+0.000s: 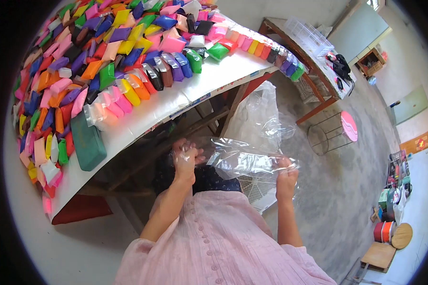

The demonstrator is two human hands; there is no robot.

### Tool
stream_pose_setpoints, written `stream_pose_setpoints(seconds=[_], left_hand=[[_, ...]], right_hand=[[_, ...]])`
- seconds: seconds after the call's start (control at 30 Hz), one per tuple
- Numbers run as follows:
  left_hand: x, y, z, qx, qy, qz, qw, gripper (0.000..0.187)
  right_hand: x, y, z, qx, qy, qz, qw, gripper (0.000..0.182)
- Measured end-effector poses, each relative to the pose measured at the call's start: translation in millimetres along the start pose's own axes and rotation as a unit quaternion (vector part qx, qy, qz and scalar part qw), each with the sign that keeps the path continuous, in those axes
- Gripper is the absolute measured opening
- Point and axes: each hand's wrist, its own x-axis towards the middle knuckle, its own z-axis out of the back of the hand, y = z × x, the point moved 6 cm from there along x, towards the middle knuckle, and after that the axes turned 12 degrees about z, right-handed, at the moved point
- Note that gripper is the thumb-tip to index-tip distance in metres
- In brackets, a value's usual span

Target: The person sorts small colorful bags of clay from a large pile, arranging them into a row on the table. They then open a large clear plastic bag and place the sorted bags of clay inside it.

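A clear plastic bag [242, 156] is stretched in front of my lap between both hands. At its left end, my left hand [185, 160] grips the film; the fingers are bent and somewhat blurred. My right hand [286, 176] is closed on the opposite end, with the plastic covering part of the fingers. Glare on the film hides its edges. To the left and ahead is a table [152, 114] heaped with small colourful packets [107, 73]. A row of packets [157, 76] lines its near side, close to a dark green case [88, 142].
A large translucent plastic bag [257, 111] hangs or stands beyond my hands, above a white perforated basket [257, 190]. A stool with a pink seat [348, 126] is on the concrete floor to the right. Another table [314, 61] holds a wire rack [306, 35].
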Motion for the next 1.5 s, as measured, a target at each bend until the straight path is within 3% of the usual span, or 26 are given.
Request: stream_pose_setpoints(seconds=[0.03, 0.07, 0.17, 0.37, 0.47, 0.7, 0.77, 0.9, 0.97, 1.1, 1.23, 1.27, 1.37, 1.5], left_hand=[[0, 0, 1, -0.003, 0.007, -0.011, 1.000, 0.054], [0, 1, 3, -0.005, 0.015, -0.022, 1.000, 0.057], [-7, -2, 4, 0.018, -0.007, -0.030, 0.999, 0.060], [-15, -1, 13, 0.037, 0.004, -0.055, 0.998, 0.066], [-25, -5, 15, 0.047, 0.018, -0.070, 0.996, 0.068], [-42, -16, 22, 0.133, 0.062, -0.176, 0.973, 0.064], [-54, -27, 21, 0.096, 0.053, -0.155, 0.982, 0.062], [-75, -49, 13, 0.115, 0.010, -0.182, 0.977, 0.056], [-91, -63, 6, 0.066, 0.039, -0.225, 0.971, 0.053], [-114, -86, 2, 0.021, 0.061, -0.315, 0.947, 0.046], [-121, -106, 14, -0.017, -0.006, -0.426, 0.904, 0.041], [-121, -109, 14, -0.020, -0.017, -0.434, 0.901, 0.039], [-119, -117, 12, -0.019, -0.036, -0.440, 0.897, 0.035], [-117, -124, 13, 0.019, -0.062, -0.410, 0.910, 0.032]], right_hand=[[-3, -19, 1, 0.083, 0.003, -0.102, 0.991, 0.033], [-4, -28, 0, 0.080, 0.031, -0.137, 0.987, 0.041], [-5, -51, 1, 0.061, 0.030, -0.172, 0.983, 0.038], [-2, -58, -8, 0.016, 0.043, -0.070, 0.996, 0.021], [2, -68, 0, -0.012, 0.017, -0.098, 0.995, 0.020], [4, -10, -10, -0.143, -0.024, 0.131, 0.981, 0.023], [3, 12, -10, -0.159, -0.027, 0.179, 0.970, 0.022], [4, 52, -9, -0.103, -0.019, 0.176, 0.979, 0.021], [3, 67, -12, -0.010, -0.048, 0.207, 0.977, 0.021], [7, 65, -8, 0.055, -0.039, 0.211, 0.975, 0.031], [5, 64, -8, 0.110, -0.152, 0.226, 0.956, 0.020], [7, 70, -8, 0.064, -0.189, 0.261, 0.945, 0.022], [11, 63, -9, 0.095, -0.219, 0.198, 0.951, 0.022], [18, 72, -22, 0.133, -0.186, 0.175, 0.958, 0.022]])
